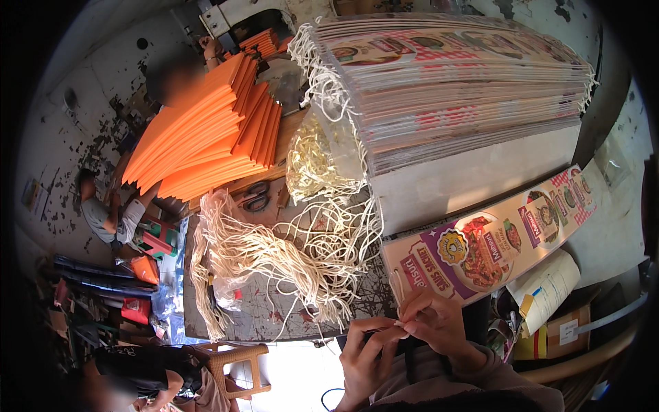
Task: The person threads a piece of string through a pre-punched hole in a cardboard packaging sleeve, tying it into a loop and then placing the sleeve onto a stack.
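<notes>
My left hand (373,353) and my right hand (439,327) meet at the table's near edge, fingertips pinched together on a short piece of white cord (400,323). How the cord is looped or knotted between the fingers is too small to tell. Right beside them lies a long printed, plastic-covered banner (504,237) with food pictures, its near left corner next to my right hand. A loose heap of cream-white cords (295,261) spreads over the table to the left of the banner.
Behind the banner rises a tall stack of similar banners (467,103) with white cords at their ends. A clear bag of gold-coloured bits (316,154), scissors (256,197) and folded orange sheets (213,130) lie farther left. Two people sit at the left; another is behind the orange sheets.
</notes>
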{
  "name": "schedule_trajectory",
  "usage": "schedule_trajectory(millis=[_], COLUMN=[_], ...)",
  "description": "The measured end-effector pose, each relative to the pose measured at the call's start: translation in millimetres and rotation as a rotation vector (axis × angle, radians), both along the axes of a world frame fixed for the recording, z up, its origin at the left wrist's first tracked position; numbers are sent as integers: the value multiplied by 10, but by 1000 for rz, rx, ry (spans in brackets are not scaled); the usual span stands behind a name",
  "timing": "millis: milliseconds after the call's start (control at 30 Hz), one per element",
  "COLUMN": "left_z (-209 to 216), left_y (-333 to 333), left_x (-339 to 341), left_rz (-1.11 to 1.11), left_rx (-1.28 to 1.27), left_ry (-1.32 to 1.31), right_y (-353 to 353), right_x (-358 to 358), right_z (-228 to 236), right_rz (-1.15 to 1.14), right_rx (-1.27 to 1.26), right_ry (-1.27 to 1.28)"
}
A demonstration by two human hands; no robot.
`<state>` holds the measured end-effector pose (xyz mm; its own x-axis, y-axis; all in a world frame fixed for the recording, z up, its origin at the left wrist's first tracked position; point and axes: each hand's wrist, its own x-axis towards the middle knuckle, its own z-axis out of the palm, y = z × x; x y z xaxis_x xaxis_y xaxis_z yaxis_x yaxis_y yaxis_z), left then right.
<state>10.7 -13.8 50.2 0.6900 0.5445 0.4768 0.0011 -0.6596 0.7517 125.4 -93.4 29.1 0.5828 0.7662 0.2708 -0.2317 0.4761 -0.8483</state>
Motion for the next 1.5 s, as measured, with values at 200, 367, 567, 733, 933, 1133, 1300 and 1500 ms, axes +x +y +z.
schedule_trajectory(millis=[200,367,567,733,933,1133,1300,1500], left_z=[87,83,-176,-180,-190,-143,-219,-194], left_y=[-25,-36,-34,-111,-18,-32,8,68], left_x=[34,83,174,307,217,199,164,146], left_rz=[19,68,64,86,54,-13,38,84], left_rx=[-84,-111,-280,-491,-280,-342,-404,-516], left_ry=[37,-3,-238,-471,-223,-268,-278,-392], right_y=[-22,-38,-24,-38,-51,-80,-33,-70], right_x=[29,41,29,41,76,135,144,193], right_z=[14,108,26,33,14,10,49,-35], right_rz=[-68,-198,-258,-215,-61,-20,10,46], right_rx=[-77,-153,-222,-204,-143,-149,-185,-202], right_ry=[-245,-553,-614,-578,-243,-257,-397,-240])
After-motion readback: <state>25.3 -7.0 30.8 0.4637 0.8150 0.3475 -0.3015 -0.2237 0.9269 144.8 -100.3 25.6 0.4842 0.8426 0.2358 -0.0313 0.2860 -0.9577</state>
